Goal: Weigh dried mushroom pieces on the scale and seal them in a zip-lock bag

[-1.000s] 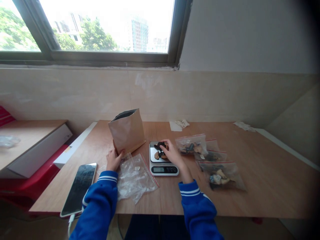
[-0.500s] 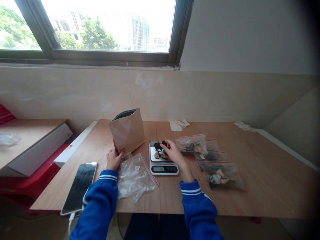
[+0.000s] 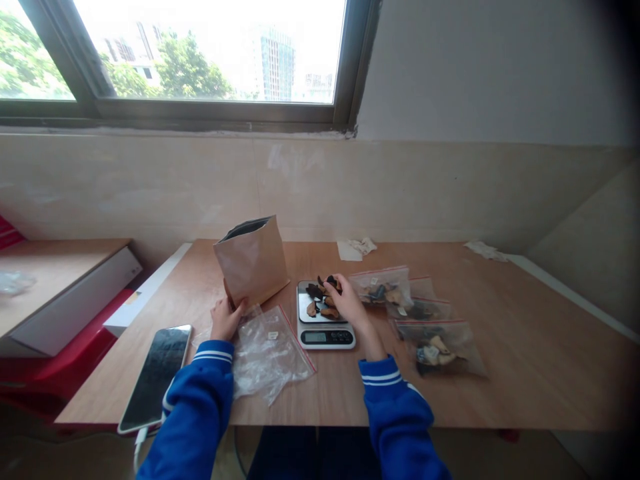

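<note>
A brown paper pouch stands upright with its top gaping. My left hand is closed on its lower left corner. Right of it is a small kitchen scale bearing several dark and tan dried pieces, which look like dried mushroom. Over the scale, my right hand has its fingers pinched on one of these pieces; the fingers partly hide the others. Clear zip bags lie flat in front of the pouch, near my left wrist.
Several filled zip bags lie right of the scale. A phone with a white cable rests at the table's left edge. Crumpled tissue is at the back by the wall. Another table stands to the left.
My right hand stays over the scale with its fingers slightly shifted, and the pieces there sit a little differently. My left hand keeps its hold on the pouch. The view has shifted slightly.
</note>
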`<action>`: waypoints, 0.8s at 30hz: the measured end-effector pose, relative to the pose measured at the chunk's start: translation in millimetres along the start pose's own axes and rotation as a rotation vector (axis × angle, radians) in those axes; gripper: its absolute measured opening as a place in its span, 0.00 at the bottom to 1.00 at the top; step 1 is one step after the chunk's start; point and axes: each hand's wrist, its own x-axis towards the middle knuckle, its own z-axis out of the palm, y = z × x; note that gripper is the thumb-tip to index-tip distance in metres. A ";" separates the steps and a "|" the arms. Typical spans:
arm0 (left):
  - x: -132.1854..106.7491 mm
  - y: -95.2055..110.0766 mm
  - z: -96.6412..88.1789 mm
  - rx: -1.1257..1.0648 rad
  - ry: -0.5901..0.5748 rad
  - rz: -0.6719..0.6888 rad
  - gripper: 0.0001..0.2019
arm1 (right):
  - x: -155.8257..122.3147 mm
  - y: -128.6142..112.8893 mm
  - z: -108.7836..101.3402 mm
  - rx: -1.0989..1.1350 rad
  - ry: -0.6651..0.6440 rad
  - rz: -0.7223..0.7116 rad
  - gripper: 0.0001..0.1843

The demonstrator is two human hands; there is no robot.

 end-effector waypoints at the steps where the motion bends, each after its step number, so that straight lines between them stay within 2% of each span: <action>1: 0.0 -0.1 -0.1 0.001 0.000 0.001 0.25 | 0.6 -0.9 3.3 -0.029 -0.015 -0.003 0.15; 8: -0.2 1.3 -0.5 0.010 -0.016 0.000 0.25 | -7.3 -9.4 8.8 -0.082 -0.082 -0.044 0.12; 14: -0.7 2.8 -0.3 0.038 -0.047 -0.038 0.25 | -3.7 -5.6 9.1 -0.115 -0.004 -0.062 0.12; 24: 0.1 0.4 1.5 0.042 -0.035 -0.035 0.26 | -2.3 -4.0 16.3 -0.217 -0.013 -0.053 0.11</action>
